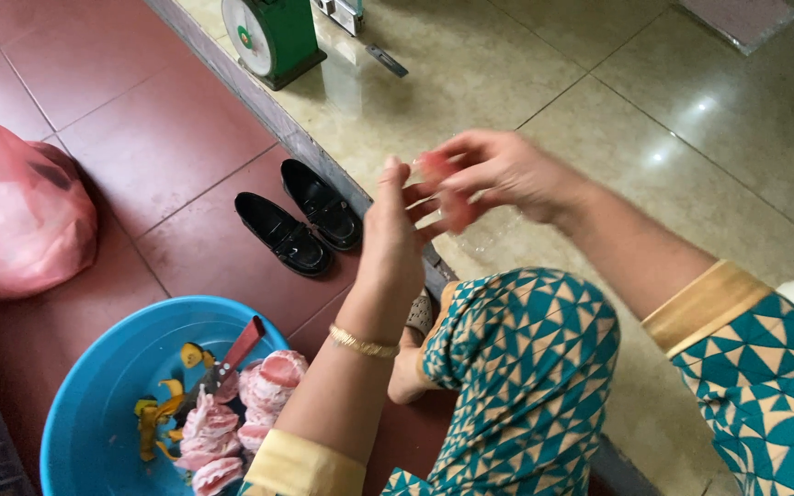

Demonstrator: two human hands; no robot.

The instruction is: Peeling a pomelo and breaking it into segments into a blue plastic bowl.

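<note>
my right hand (pixel 498 174) pinches a soft, slippery pink meat piece (pixel 438 167) at its edge, my left hand (pixel 392 230) open at seven o'clock.

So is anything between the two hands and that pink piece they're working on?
No. The right hand already pinches the pink piece in its fingers, and the left hand is raised beside it, fingertips at the piece. Nothing visible lies between them; the blue basin with the knife sits well below.
</note>
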